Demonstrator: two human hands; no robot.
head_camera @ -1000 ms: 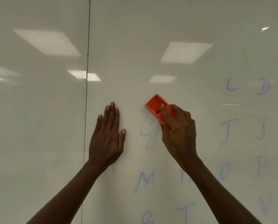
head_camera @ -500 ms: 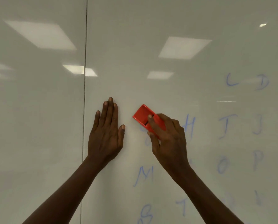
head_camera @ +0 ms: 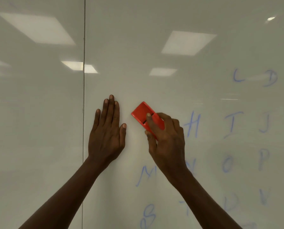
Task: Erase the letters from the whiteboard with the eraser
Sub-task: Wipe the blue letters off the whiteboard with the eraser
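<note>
A bright orange-red eraser (head_camera: 142, 114) with a dark slot stands out on the pale grey-white whiteboard (head_camera: 154, 47), where the letters (head_camera: 191, 123) are faint blue.

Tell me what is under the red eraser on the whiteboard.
The red eraser, gripped by the right hand, lies against the whiteboard. Around it the board looks bare; whether ink remains beneath cannot be seen.

Dim, even light, ceiling panels glaring off whiteboard (head_camera: 171, 96), letters softly blurred
</note>
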